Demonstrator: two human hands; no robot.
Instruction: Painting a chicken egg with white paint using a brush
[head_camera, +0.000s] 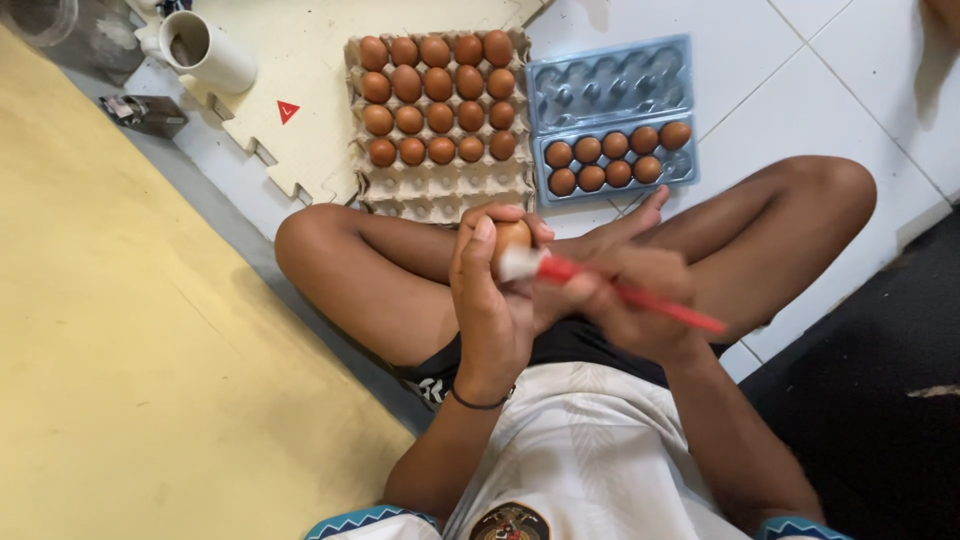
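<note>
A brown egg (512, 238) sits upright in the left hand (490, 290), fingers wrapped round it, above the crossed legs. The right hand (625, 300) pinches a red-handled brush (620, 290) — its white tip touches the egg at about four o'clock. At twelve o'clock lies a grey cardboard tray (440, 185) with twenty brown eggs in four rows of five, its near rows bare. At one o'clock an open clear-blue plastic carton (610, 85) holds nine eggs in its near half. At ten o'clock a white mug (205, 50) lies tipped on a cream foam mat (300, 60) bearing a small red triangle (287, 111).
</note>
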